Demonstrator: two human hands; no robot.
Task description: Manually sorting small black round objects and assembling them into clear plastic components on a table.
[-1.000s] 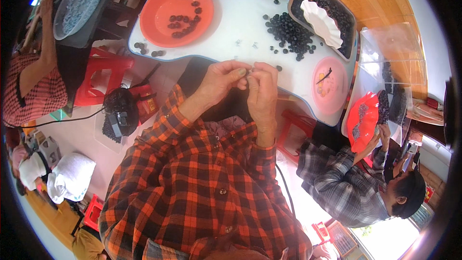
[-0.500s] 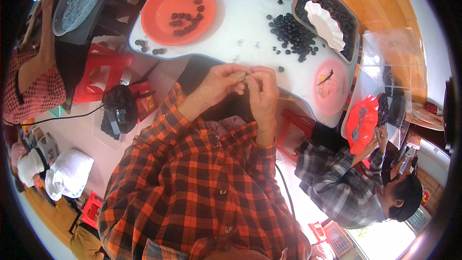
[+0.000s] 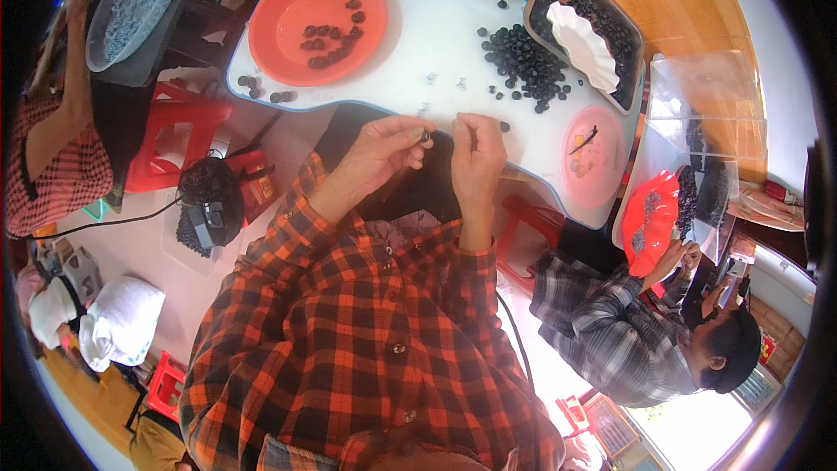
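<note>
My left hand (image 3: pixel 384 153) pinches a small dark round piece (image 3: pixel 425 136) between thumb and fingertips, just off the table's near edge. A short gap to its right, my right hand (image 3: pixel 478 150) has its fingers pressed together; whatever they hold, if anything, is too small to make out. Beyond my hands, a pile of small black round pieces (image 3: pixel 523 61) lies on the white table (image 3: pixel 418 44). At the far left of the table sits an orange basin (image 3: pixel 270 39), with several dark pieces (image 3: pixel 334 46) in it.
A pink plate (image 3: pixel 602 183) with a black stick-like tool (image 3: pixel 586 139) stands at right. Behind the pile are a tray (image 3: pixel 635 92) of black pieces and a white scalloped dish (image 3: pixel 584 44). A person at right (image 3: pixel 602 323) works over a red dish (image 3: pixel 649 227).
My hands have come apart from touching fingertips. The dark piece now shows in the left hand. The person at right has shifted their hands along the red dish.
</note>
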